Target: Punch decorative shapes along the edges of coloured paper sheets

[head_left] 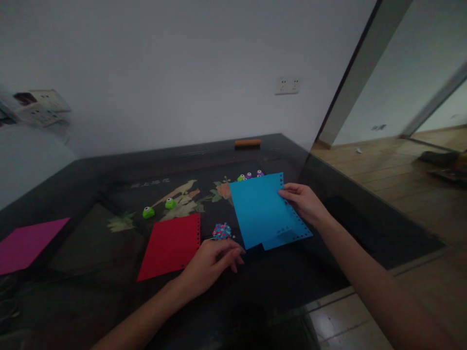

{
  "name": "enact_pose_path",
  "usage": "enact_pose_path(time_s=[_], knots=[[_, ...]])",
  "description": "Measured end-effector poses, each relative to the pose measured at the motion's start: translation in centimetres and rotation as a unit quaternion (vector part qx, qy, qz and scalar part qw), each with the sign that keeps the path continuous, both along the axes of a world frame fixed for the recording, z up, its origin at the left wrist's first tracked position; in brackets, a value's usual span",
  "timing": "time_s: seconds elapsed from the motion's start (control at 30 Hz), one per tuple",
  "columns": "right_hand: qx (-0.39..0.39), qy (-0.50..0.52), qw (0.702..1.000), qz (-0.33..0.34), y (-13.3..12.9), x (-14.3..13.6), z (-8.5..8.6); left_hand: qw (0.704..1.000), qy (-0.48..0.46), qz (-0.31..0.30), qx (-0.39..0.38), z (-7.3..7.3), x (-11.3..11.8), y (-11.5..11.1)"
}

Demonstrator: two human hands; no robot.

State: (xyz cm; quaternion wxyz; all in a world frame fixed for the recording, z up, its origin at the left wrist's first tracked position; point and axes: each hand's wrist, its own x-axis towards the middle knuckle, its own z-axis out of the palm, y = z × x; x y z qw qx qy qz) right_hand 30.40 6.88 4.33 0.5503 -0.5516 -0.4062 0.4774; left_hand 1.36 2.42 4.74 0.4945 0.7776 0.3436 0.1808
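My right hand (pixel 304 201) pinches a blue sheet (pixel 255 206) by its punched right edge, between thumb and fingers. The sheet is raised at an angle over the dark table, and more blue with holes shows below it; I cannot tell if that is a second sheet. My left hand (pixel 217 257) is low over the table near the blue sheet's lower left corner, fingers loosely bent and apart, holding nothing visible. Left of it lies a red sheet (pixel 171 245) with holes along its right side. A small pile of pink, blue and white bits (pixel 222 231) sits just beyond my left hand.
A magenta sheet (pixel 31 245) lies at the far left. Two green big-eyed figures (pixel 170 203) stand behind the red sheet; several green and purple ones (pixel 249 175) are behind the blue sheet. A brown stick (pixel 247 143) rests near the wall on the dark table (pixel 120 167).
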Motion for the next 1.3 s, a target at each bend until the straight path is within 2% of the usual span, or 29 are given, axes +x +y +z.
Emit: enact_pose_path(time_s=[0.07, 0.13, 0.27, 0.33, 0.43, 0.53, 0.83, 1.3], knots=[[-0.020, 0.024, 0.999, -0.025, -0.6, 1.7, -0.2, 0.999, 0.017, 0.001, 0.043, -0.2, 1.5, 0.1], [-0.035, 0.029, 0.998, -0.041, -1.0, 3.2, -0.5, 0.991, 0.032, 0.006, 0.133, -1.0, 3.0, 0.3], [-0.065, -0.013, 0.994, -0.086, -1.5, 4.9, -2.0, 0.933, 0.061, -0.027, 0.355, -3.6, 4.9, 0.7], [-0.078, -0.047, 0.991, -0.098, -1.5, 5.2, -3.1, 0.911, 0.074, -0.027, 0.404, -4.8, 5.1, 0.8], [-0.087, -0.093, 0.988, -0.083, -1.6, 5.4, -4.4, 0.916, 0.070, -0.007, 0.395, -5.8, 4.9, 0.8], [-0.086, -0.132, 0.984, -0.082, -1.5, 5.3, -5.0, 0.923, 0.076, 0.002, 0.376, -6.1, 4.9, 0.8], [-0.078, -0.172, 0.978, -0.091, -1.2, 5.2, -5.5, 0.909, 0.128, -0.041, 0.396, -6.7, 5.4, 1.0], [-0.046, -0.209, 0.974, -0.078, -1.1, 5.1, -5.8, 0.906, 0.149, -0.052, 0.394, -7.3, 5.4, 1.1]])
